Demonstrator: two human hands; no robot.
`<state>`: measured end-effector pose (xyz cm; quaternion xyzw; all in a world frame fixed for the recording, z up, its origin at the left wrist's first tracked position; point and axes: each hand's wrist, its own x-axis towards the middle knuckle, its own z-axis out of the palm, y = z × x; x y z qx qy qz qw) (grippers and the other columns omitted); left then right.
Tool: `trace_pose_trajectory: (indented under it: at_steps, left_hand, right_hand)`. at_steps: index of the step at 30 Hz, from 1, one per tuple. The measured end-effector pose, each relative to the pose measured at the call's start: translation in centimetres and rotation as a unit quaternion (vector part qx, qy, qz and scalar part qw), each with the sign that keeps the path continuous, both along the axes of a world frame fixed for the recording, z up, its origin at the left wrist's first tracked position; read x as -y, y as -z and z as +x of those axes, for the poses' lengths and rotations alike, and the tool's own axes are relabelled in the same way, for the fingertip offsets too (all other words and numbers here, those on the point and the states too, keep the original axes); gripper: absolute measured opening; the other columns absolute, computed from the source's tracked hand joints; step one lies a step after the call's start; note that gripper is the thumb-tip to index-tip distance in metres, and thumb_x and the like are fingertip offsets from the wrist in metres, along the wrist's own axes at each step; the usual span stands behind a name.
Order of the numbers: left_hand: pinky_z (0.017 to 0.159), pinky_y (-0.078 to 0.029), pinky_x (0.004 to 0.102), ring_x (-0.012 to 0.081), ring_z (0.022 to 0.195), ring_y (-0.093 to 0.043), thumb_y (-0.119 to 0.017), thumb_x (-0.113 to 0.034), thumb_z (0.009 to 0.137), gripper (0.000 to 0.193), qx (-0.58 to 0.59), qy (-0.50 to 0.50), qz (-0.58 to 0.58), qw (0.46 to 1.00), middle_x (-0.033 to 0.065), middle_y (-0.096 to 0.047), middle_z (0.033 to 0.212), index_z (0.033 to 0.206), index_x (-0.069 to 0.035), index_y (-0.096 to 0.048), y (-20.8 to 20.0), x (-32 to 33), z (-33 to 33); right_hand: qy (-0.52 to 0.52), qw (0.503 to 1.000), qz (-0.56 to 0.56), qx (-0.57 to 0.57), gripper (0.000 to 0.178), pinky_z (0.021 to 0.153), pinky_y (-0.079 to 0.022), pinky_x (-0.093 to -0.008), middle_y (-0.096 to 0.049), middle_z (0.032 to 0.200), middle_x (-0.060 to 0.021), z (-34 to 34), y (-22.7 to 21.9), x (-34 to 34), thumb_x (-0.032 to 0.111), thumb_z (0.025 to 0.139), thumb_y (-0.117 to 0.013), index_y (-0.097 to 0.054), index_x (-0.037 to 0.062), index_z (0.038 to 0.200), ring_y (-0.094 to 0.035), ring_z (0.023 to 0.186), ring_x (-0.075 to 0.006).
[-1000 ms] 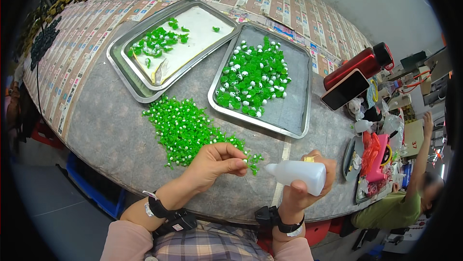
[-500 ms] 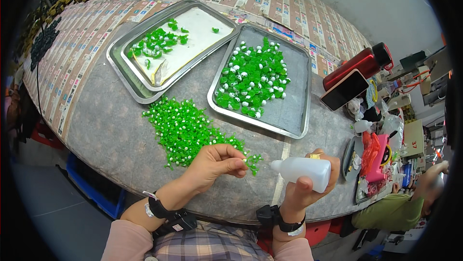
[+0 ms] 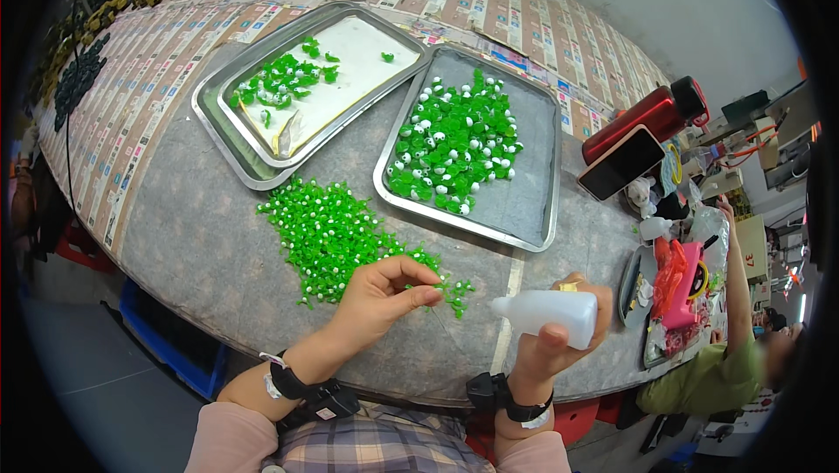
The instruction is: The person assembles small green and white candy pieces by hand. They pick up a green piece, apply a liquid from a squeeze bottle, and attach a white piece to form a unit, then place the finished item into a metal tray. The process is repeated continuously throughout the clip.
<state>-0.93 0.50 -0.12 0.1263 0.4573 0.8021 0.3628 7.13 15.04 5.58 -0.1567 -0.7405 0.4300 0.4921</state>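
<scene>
Left hand [image 3: 377, 298], lower centre of the frame, grip pinched shut on a small green piece [image 3: 434, 291] at the near edge of the green pile [image 3: 336, 237] on the bench [image 3: 201, 237]. Right hand [image 3: 559, 342], lower right, grip closed around a white squeeze bottle [image 3: 546, 311], nozzle pointing left. Two metal trays [image 3: 524, 211] lie beyond, upper centre.

White squeeze bottle [image 3: 546, 312] held sideways, nozzle leftward; small green pieces [image 3: 336, 235] heaped on grey mat.
</scene>
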Motion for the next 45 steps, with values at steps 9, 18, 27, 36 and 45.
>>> trace_pose_trajectory:
  at_steps: [9, 18, 27, 36, 45]
  left_hand:
    - [0.064, -0.046, 0.0198, 0.0101, 0.073, -0.057, -0.058, -0.002, 0.075, 0.011, -0.021, -0.011, -0.006, 1.000, 0.0048, -0.057, 0.081, 0.085, 0.000, -0.055, 0.1, 0.0, 0.0]
    - [0.065, -0.046, 0.0209, 0.0104, 0.071, -0.056, -0.058, -0.002, 0.075, 0.011, -0.008, -0.015, -0.014, 1.000, 0.0055, -0.058, 0.079, 0.085, 0.000, -0.056, -0.1, -0.1, 0.0]
    - [0.063, -0.049, 0.0263, 0.0155, 0.067, -0.058, -0.058, 0.000, 0.073, 0.010, 0.035, -0.031, -0.009, 0.999, 0.0083, -0.058, 0.073, 0.082, 0.000, -0.055, -0.2, -0.3, -0.1]
    - [0.064, -0.047, 0.0246, 0.0134, 0.069, -0.057, -0.057, -0.003, 0.075, 0.010, 0.042, -0.007, -0.002, 0.999, 0.0071, -0.058, 0.075, 0.084, 0.001, -0.055, -0.3, -0.2, -0.2]
    - [0.062, -0.049, 0.0266, 0.0151, 0.066, -0.058, -0.058, -0.002, 0.074, 0.010, 0.038, -0.020, -0.003, 0.999, 0.0079, -0.059, 0.073, 0.083, 0.000, -0.055, -0.2, -0.3, -0.3]
  right_hand:
    - [-0.078, 0.997, -0.021, -0.011, 0.054, 0.051, -0.033, -0.0245, -0.044, 0.063, -0.0033, 0.2, 0.6, -0.2, 0.047, 0.059, -0.070, -0.047, 0.0025, 0.079, -0.042, 0.055, -0.0126]
    - [0.056, 0.998, -0.024, -0.015, 0.056, 0.061, -0.038, -0.0239, -0.043, 0.071, -0.0050, 1.1, 0.6, -1.8, 0.050, 0.065, -0.061, -0.042, 0.0009, 0.084, -0.045, 0.063, -0.0133]
    - [-0.034, 0.974, -0.167, 0.152, 0.036, 0.076, -0.040, -0.0243, -0.054, 0.098, -0.0142, 3.7, 3.6, -11.2, 0.003, 0.075, -0.054, -0.038, -0.0018, 0.107, -0.052, 0.087, -0.0155]
    - [0.174, 0.936, 0.206, 0.227, 0.040, 0.073, -0.041, -0.0258, -0.054, 0.098, -0.0096, 4.3, 2.6, -10.9, 0.001, 0.069, -0.059, -0.043, -0.0012, 0.106, -0.053, 0.086, -0.0175]
    - [-0.057, 0.897, 0.180, 0.400, 0.029, 0.057, -0.042, -0.0279, -0.054, 0.074, -0.0096, -8.6, 3.7, -11.0, 0.010, 0.065, -0.063, -0.052, 0.0030, 0.091, -0.054, 0.064, -0.0203]
